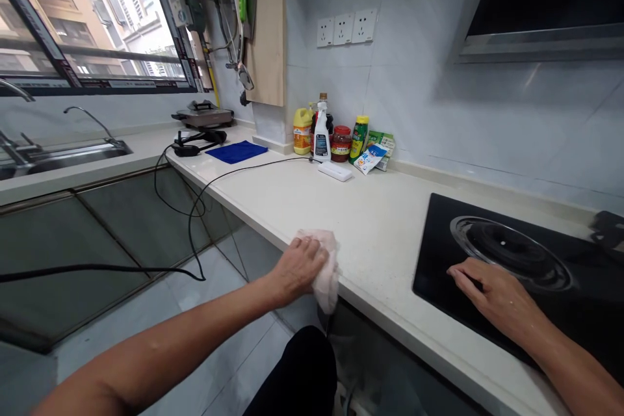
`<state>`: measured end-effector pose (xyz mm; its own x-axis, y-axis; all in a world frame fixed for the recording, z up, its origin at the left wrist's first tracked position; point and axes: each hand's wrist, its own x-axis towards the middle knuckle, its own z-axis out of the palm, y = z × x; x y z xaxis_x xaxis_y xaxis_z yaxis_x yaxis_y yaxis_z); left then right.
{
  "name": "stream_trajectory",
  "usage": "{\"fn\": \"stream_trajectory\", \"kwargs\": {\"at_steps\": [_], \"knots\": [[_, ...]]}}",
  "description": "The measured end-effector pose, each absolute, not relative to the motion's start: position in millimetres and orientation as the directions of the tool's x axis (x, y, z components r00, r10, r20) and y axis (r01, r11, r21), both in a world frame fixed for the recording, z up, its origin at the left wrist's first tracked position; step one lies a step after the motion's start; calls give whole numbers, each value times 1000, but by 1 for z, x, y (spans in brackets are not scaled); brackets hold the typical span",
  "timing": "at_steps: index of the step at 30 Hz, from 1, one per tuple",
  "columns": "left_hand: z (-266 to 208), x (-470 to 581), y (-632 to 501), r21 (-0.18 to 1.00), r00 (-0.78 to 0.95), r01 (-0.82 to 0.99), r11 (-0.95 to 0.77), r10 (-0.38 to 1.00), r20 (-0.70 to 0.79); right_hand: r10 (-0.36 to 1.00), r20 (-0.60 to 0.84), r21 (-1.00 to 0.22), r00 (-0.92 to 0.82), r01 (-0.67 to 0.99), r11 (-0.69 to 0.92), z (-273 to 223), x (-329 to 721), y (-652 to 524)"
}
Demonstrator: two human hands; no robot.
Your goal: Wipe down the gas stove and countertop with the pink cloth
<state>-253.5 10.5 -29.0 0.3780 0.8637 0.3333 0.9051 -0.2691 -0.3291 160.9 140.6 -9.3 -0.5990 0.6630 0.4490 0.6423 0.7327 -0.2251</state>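
My left hand (301, 268) presses a pale pinkish-white cloth (327, 273) onto the front edge of the white countertop (287, 198). Its fingers are curled over the cloth, part of which hangs down past the edge. Over the black glass stove (439, 240) on the right is my right hand (497, 292), near the round burner (507, 244). The fingers there are bent and drawn together with the thumb, and nothing shows in them. Whether that hand touches the glass I cannot tell.
Against the wall stand a white spray bottle (322, 136), a yellow jug (302, 130), a red-lidded jar (341, 144) and packets (371, 157). A blue cloth (237, 151) lies farther left. A black cable (195, 234) loops off the counter near the sink (78, 157).
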Motion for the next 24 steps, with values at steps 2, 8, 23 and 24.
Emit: {"fn": "stream_trajectory", "kwargs": {"at_steps": [2,8,23,24], "knots": [[-31,-225,11,-359,468,865,-351,822,325,674,474,-234,-567,657,717,-7,161,140],[-33,-147,12,-398,713,701,-592,569,410,709,532,-273,-464,698,662,-5,165,142],[-46,-123,12,-177,682,714,-678,614,397,762,509,-290,-400,754,589,3,168,135],[-46,-140,13,-135,622,768,-626,681,385,763,509,-287,-399,756,588,4,168,135]]}}
